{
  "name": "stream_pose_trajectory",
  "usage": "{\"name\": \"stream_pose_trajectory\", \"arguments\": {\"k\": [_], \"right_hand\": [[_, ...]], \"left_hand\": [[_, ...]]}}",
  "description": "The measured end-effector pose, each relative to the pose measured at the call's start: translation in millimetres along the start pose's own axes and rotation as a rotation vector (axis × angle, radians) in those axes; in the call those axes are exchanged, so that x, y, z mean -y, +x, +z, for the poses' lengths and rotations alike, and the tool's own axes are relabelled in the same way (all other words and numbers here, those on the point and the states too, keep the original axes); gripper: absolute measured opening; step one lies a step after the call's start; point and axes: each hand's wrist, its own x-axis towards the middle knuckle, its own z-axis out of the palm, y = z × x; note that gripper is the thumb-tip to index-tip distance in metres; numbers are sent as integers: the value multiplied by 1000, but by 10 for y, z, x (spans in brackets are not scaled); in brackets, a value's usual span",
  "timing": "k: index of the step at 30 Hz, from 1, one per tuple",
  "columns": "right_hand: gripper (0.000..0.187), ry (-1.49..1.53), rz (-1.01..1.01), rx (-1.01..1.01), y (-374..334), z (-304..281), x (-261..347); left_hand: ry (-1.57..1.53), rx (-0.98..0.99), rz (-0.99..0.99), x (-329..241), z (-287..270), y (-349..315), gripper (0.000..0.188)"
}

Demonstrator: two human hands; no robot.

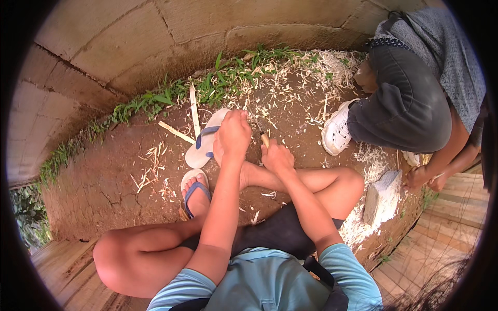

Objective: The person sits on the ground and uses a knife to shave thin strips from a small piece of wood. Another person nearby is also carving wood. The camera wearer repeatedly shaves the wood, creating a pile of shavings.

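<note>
My left hand [233,133] is closed, its knuckles upward, above the inner edge of a loose flip-flop [195,156] with blue straps. Whatever it grips is hidden under the fingers. Just to the right and a little nearer, my right hand [278,158] is wrapped round a wooden-handled tool [265,140]. A dark collar tops the pale handle, and its thin tip points toward my left hand; the tip is too fine to make out. My bent leg lies under both wrists. On my other foot is a matching flip-flop [207,193].
Pale wood shavings [332,72] litter the brown dirt. Two wood strips [194,110] lie left of the loose flip-flop. Grass [150,101] lines the block wall [197,26]. At right another person [410,93] crouches, hands [423,176] low beside a whitish block [383,197].
</note>
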Motion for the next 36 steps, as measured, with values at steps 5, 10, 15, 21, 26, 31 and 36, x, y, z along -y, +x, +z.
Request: {"name": "stream_pose_trajectory", "arguments": {"k": [5, 10, 15, 21, 26, 31, 36], "right_hand": [[41, 272, -106, -291, -188, -289, 269], [40, -2, 87, 94, -10, -103, 90], [41, 19, 153, 177, 2, -127, 12], [44, 58, 151, 186, 48, -75, -43], [38, 232, 127, -76, 48, -165, -38], [31, 523, 35, -444, 68, -356, -70], [31, 435, 79, -305, 62, -332, -144]], "left_hand": [[17, 5, -1, -16, -5, 0, 18], [27, 3, 18, -2, -6, 8, 18], [12, 9, 8, -7, 7, -8, 19], [-48, 47, -20, 83, 90, -24, 20], [-411, 105, -313, 18, 13, 9, 22], [-437, 72, -350, 17, -11, 91, 22], [-317, 109, -297, 169, 125, -74, 19]]}}
